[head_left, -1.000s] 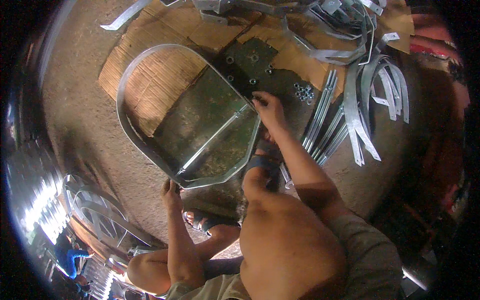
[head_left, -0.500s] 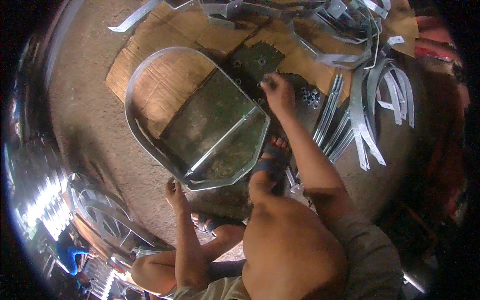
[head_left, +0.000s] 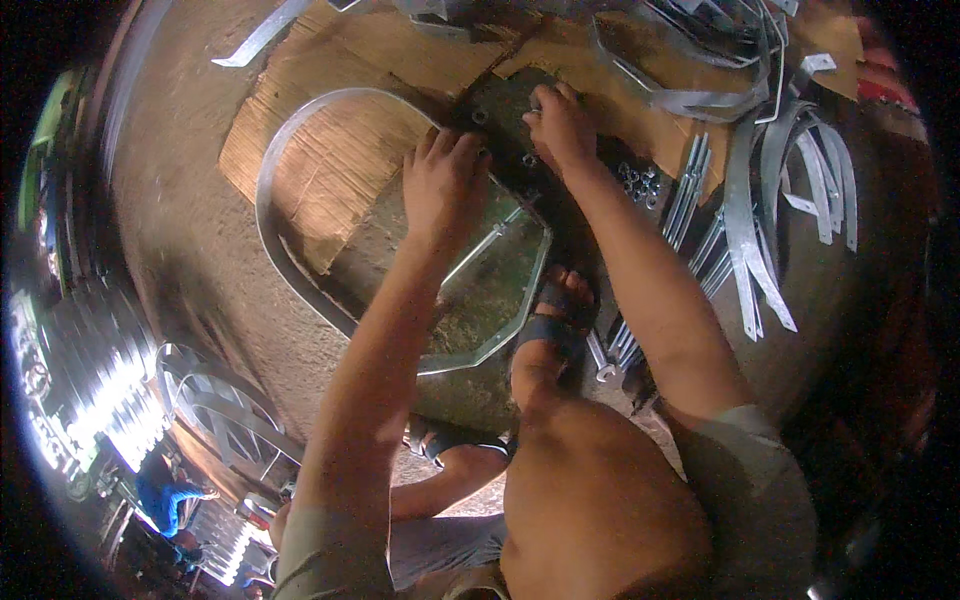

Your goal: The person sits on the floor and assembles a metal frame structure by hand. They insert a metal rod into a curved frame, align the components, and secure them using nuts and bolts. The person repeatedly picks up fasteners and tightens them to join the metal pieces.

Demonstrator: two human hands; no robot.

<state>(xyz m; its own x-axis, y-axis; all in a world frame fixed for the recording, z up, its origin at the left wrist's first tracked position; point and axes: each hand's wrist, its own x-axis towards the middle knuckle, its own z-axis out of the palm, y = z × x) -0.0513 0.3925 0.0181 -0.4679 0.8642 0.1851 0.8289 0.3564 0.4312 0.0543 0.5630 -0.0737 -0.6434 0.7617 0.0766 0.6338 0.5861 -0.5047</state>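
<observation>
A rounded metal strap frame (head_left: 266, 215) lies on the floor, partly on cardboard, with a thin metal rod (head_left: 485, 250) across it. My left hand (head_left: 445, 190) reaches over the frame to its upper right side. Its fingers are curled down and close together; what they pinch, if anything, is hidden. Beyond the frame's far right side, my right hand (head_left: 562, 128) is closed in a pinch. Something small and greyish shows at its fingertips, too unclear to name. Loose nuts (head_left: 529, 160) lie between my hands on the dark ground.
A small pile of nuts (head_left: 640, 184) sits right of my right forearm, beside bundled rods (head_left: 686, 190). Curved metal straps (head_left: 742, 230) lie further right, more bent strips (head_left: 700, 100) at the far side. A wrench (head_left: 602, 362) lies by my foot. Hoops (head_left: 225, 410) stand left.
My left hand has come from the frame's near left edge across to its upper right side. My right hand has moved slightly farther away. The view has shifted a little.
</observation>
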